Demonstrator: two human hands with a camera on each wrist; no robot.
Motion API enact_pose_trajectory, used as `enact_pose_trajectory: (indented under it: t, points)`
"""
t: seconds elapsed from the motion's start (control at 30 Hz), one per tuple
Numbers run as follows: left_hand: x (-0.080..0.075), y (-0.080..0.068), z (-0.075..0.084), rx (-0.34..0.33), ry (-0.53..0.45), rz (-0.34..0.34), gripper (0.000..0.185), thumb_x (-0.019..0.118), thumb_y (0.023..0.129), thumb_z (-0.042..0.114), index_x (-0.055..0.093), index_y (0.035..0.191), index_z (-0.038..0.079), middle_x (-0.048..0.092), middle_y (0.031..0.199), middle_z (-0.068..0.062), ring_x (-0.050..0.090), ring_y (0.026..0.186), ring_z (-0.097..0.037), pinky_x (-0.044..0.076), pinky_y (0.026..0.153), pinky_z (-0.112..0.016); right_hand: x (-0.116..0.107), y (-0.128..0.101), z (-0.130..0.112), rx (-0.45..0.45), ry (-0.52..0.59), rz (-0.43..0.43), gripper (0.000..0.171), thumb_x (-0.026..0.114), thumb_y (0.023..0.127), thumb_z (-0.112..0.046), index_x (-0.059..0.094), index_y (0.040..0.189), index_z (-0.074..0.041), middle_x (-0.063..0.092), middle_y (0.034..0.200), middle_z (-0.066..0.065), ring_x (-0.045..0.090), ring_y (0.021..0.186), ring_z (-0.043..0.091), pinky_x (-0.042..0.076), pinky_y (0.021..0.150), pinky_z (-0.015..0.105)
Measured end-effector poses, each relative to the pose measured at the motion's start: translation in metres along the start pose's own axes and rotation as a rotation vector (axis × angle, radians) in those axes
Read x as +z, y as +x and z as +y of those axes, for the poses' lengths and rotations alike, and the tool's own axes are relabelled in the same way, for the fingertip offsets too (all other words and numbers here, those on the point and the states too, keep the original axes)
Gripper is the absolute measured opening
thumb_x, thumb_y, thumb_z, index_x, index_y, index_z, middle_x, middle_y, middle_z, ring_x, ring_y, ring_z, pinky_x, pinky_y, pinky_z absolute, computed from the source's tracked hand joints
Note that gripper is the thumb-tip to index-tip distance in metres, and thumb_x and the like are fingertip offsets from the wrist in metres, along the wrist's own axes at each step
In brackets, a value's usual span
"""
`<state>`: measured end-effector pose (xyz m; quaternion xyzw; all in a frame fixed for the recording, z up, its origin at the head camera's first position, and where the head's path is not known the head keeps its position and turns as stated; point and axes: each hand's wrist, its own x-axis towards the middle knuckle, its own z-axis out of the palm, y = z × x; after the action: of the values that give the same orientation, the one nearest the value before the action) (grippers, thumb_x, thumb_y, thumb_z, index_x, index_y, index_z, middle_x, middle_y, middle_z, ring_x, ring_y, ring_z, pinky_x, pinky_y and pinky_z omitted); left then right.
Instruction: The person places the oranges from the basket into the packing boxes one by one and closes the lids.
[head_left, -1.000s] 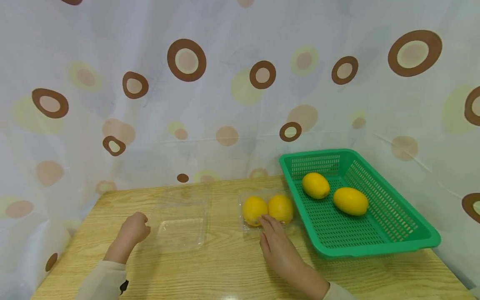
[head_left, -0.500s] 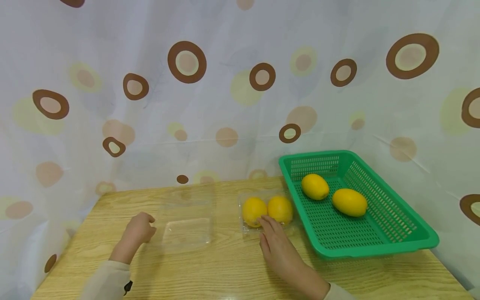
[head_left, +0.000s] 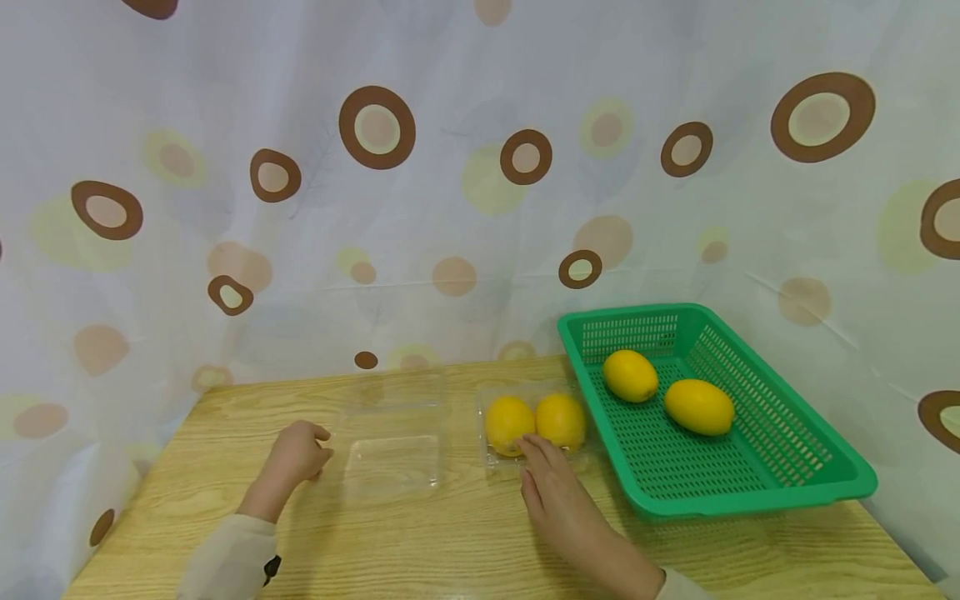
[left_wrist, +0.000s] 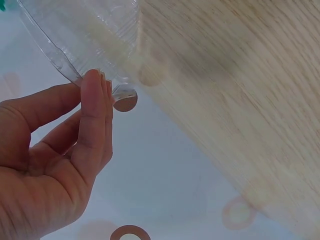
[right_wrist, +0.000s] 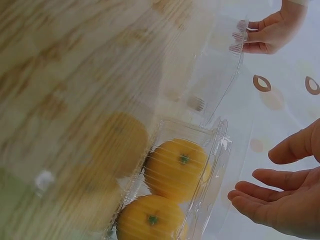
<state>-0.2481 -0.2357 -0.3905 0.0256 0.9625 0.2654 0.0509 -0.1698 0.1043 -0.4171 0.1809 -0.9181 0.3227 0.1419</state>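
My left hand (head_left: 297, 454) pinches the near-left edge of a clear plastic container (head_left: 393, 454), its thumb and fingertips on the rim (left_wrist: 67, 67) in the left wrist view. No fruit shows inside that container. To its right, a second clear plastic container (right_wrist: 215, 155) holds two oranges (head_left: 510, 423), whose green stem ends show in the right wrist view. My right hand (head_left: 558, 500) is beside this second container, fingers extended and thumb apart. In the right wrist view a gap shows between its fingertips and the container wall; nothing is in its grasp.
On the right of the wooden table (head_left: 465, 533) stands a green slotted basket (head_left: 720, 504) holding two oval yellow fruits (head_left: 699, 407). It sits close against the container with the oranges. A patterned curtain (head_left: 450, 208) hangs behind the table.
My left hand has moved right, and the clear container without fruit has slid right with it, closer to the one with oranges. My right hand has stayed in place.
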Motion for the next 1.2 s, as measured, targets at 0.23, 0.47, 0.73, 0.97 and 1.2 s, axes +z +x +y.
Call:
enact_pose_trajectory:
  t: [0.23,0.47,0.73,0.97,1.2]
  points:
    - [0.004,0.005,0.009,0.005,-0.021,0.013,0.034,0.061,0.089,-0.004,0.055,0.117,-0.022,0.069,0.083,-0.023,0.054,0.047,-0.011,0.050,0.054,-0.028,-0.006,0.000,-0.002,-0.004,0.016,-0.017,0.035,0.052,0.098,-0.003,0.051,0.131,0.008,0.047,0.135,0.023,0.047,0.126,0.037,0.046,0.097,0.048]
    - [0.007,0.009,0.014,-0.003,-0.047,0.017,0.034,0.061,0.090,-0.003,0.055,0.118,-0.021,0.068,0.081,-0.022,0.060,0.051,-0.013,0.055,0.057,-0.031,-0.017,0.000,-0.011,-0.072,-0.010,0.003,0.036,0.056,0.095,0.001,0.052,0.129,0.009,0.050,0.132,0.022,0.050,0.122,0.035,0.046,0.096,0.046]
    - [0.014,0.009,0.016,0.020,-0.092,0.028,0.034,0.062,0.089,-0.004,0.055,0.117,-0.022,0.068,0.081,-0.023,0.062,0.052,-0.016,0.057,0.057,-0.032,-0.039,-0.003,-0.023,-0.129,0.001,-0.023,0.037,0.057,0.094,0.000,0.052,0.130,0.007,0.050,0.132,0.021,0.050,0.121,0.035,0.047,0.095,0.046]
    - [0.015,0.007,0.019,0.020,-0.101,0.022,0.034,0.061,0.090,-0.003,0.054,0.118,-0.022,0.067,0.074,-0.018,0.059,0.050,-0.013,0.056,0.056,-0.031,-0.066,0.001,-0.036,-0.230,-0.011,0.012,0.038,0.059,0.094,-0.001,0.052,0.131,0.005,0.051,0.132,0.019,0.054,0.118,0.031,0.051,0.091,0.041]
    - [0.016,0.007,0.018,0.022,-0.097,0.023,0.035,0.061,0.090,-0.003,0.054,0.119,-0.022,0.065,0.070,-0.016,0.058,0.049,-0.012,0.056,0.055,-0.030,-0.099,0.013,-0.047,-0.320,-0.024,0.047,0.040,0.058,0.094,-0.001,0.050,0.133,0.003,0.051,0.133,0.017,0.054,0.119,0.030,0.051,0.091,0.042]
